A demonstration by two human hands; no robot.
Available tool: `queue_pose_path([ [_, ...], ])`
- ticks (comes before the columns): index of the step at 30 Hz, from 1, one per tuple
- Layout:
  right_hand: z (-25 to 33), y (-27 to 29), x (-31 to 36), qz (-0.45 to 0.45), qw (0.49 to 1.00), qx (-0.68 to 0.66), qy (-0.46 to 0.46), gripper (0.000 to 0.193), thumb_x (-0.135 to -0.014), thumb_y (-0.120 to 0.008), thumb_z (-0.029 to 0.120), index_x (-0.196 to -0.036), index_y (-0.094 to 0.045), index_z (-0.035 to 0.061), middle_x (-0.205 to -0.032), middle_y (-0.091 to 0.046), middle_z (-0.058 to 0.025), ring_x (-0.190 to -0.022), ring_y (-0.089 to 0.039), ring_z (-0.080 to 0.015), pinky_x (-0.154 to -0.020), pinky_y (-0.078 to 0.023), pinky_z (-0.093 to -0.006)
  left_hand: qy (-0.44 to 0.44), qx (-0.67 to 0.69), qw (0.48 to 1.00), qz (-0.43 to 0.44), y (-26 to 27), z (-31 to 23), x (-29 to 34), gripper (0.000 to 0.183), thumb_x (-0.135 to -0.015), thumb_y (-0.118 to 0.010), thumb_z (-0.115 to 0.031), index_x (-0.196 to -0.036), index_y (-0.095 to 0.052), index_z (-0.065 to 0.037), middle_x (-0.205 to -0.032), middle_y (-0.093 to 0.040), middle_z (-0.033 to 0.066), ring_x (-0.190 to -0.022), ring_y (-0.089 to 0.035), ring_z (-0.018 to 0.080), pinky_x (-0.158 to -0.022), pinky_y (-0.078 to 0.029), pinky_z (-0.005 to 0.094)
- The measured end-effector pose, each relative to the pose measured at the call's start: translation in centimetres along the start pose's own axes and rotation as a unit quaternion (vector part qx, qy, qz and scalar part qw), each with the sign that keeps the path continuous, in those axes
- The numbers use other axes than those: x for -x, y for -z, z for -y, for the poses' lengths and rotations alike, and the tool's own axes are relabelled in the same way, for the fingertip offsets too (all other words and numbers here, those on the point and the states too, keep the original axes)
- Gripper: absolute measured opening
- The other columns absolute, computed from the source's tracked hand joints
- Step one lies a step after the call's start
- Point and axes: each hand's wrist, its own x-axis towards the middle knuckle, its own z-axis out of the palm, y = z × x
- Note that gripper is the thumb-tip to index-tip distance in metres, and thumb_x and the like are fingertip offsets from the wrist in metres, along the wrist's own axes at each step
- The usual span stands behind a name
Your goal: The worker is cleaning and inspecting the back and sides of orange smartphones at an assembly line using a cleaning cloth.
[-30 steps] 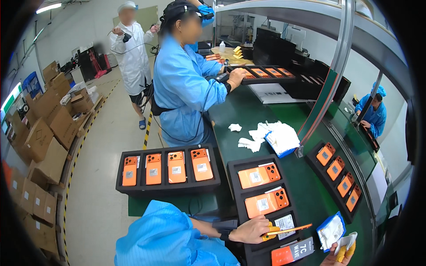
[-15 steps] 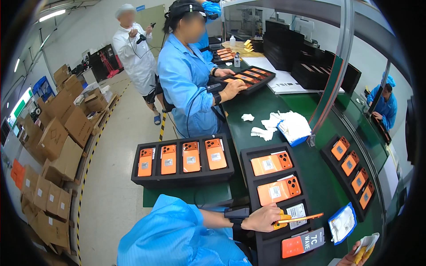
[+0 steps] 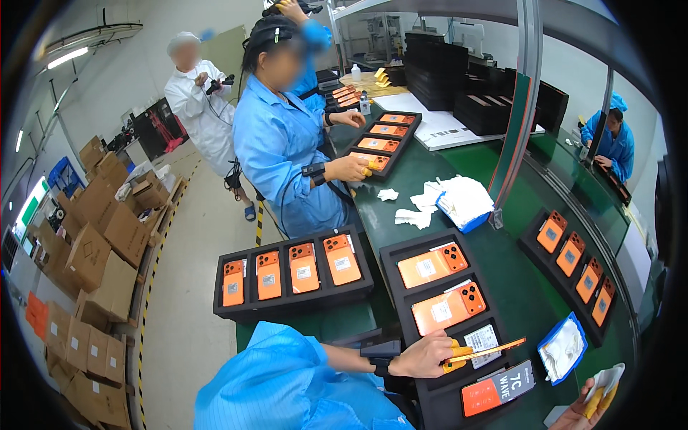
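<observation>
My left hand (image 3: 421, 356), with yellow finger covers, closes on one end of an orange smartphone (image 3: 499, 349). The phone is seen edge-on above a black foam tray (image 3: 390, 265). Under it a compartment shows a white printed label (image 3: 481, 345). Farther up the tray lie two orange phones (image 3: 438, 308), backs up; the nearest compartment has a phone (image 3: 484, 395) with a grey and orange front. At the lower right edge my right hand (image 3: 584, 410), also in yellow finger covers, pinches a folded white wipe (image 3: 608, 378).
A blue-edged pack of wipes (image 3: 562, 349) lies right of the tray, another pile (image 3: 466, 201) beyond it. Foam trays of orange phones stand left (image 3: 287, 304) and right (image 3: 548, 266). A metal post (image 3: 527, 93) rises from the green table. A co-worker (image 3: 287, 136) handles another tray.
The view has shifted slightly. Both my hands keep their grips on the phone and the wipe. The co-worker's tray has turned, and one of that person's hands has moved to its near end.
</observation>
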Motion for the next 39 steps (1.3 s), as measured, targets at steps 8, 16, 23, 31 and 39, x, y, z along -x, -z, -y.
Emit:
queue_pose_path([
  [8, -0.7, 0.5, 0.0, 0.006, 1.0, -0.028, 0.004, 0.025, -0.089, -0.05, -0.001, -0.113, -0.053, -0.0037, -0.095, -0.056, -0.0138, -0.077, -0.052, -0.0212, -0.072, -0.045, -0.0301, 0.013, 0.005, 1.0, -0.006, -0.1, -0.2, 0.5, 0.015, -0.075, -0.068, -0.012, -0.079, -0.064, 0.002, -0.069, -0.052, 0.0103, -0.065, -0.05, 0.0242, -0.069, -0.041, 0.034],
  [16, -1.0, 9.7, 1.7, -0.108, 0.99, 0.08, 0.044, 0.047, -0.096, -0.041, 0.025, -0.135, -0.035, -0.0005, -0.121, -0.053, -0.0185, -0.1, -0.058, -0.0216, -0.087, -0.049, -0.0327, -0.037, 0.004, 0.999, -0.028, 1.5, -0.9, 0.1, 0.027, -0.075, -0.07, -0.016, -0.099, -0.067, -0.005, -0.074, -0.058, 0.0071, -0.068, -0.056, 0.0236, -0.065, -0.046, 0.035],
  [23, 1.5, 4.2, 4.5, -0.174, 0.919, 0.333, 0.122, 0.036, -0.089, -0.054, 0.001, -0.124, -0.048, -0.0047, -0.102, -0.062, -0.017, -0.081, -0.065, -0.0214, -0.074, -0.054, -0.0327, -0.012, -0.016, 0.999, 0.026, 1.1, 0.4, -0.5, 0.028, -0.075, -0.074, -0.015, -0.099, -0.066, -0.004, -0.083, -0.061, 0.0103, -0.075, -0.057, 0.0268, -0.07, -0.043, 0.039],
  [31, 1.0, 11.8, 7.1, -0.204, 0.748, 0.627, 0.071, 0.037, -0.078, -0.047, -0.014, -0.11, -0.062, 0.0006, -0.102, -0.053, -0.0138, -0.076, -0.064, -0.0208, -0.068, -0.053, -0.0292, -0.019, -0.022, 0.997, 0.065, 0.7, -0.5, -0.7, 0.03, -0.077, -0.07, -0.011, -0.104, -0.064, 0.002, -0.084, -0.061, 0.0126, -0.076, -0.053, 0.0274, -0.072, -0.039, 0.0366],
  [39, -4.6, 13.4, 4.1, -0.053, 0.584, 0.807, 0.066, 0.036, -0.075, -0.053, -0.006, -0.106, -0.064, 0.0103, -0.103, -0.057, -0.0114, -0.084, -0.061, -0.0294, -0.069, -0.051, -0.037, -0.018, -0.035, 0.999, 0.032, 1.5, 0.3, -0.3, 0.024, -0.075, -0.073, -0.013, -0.094, -0.066, 0.001, -0.082, -0.061, 0.0122, -0.076, -0.056, 0.0284, -0.072, -0.042, 0.0397],
])
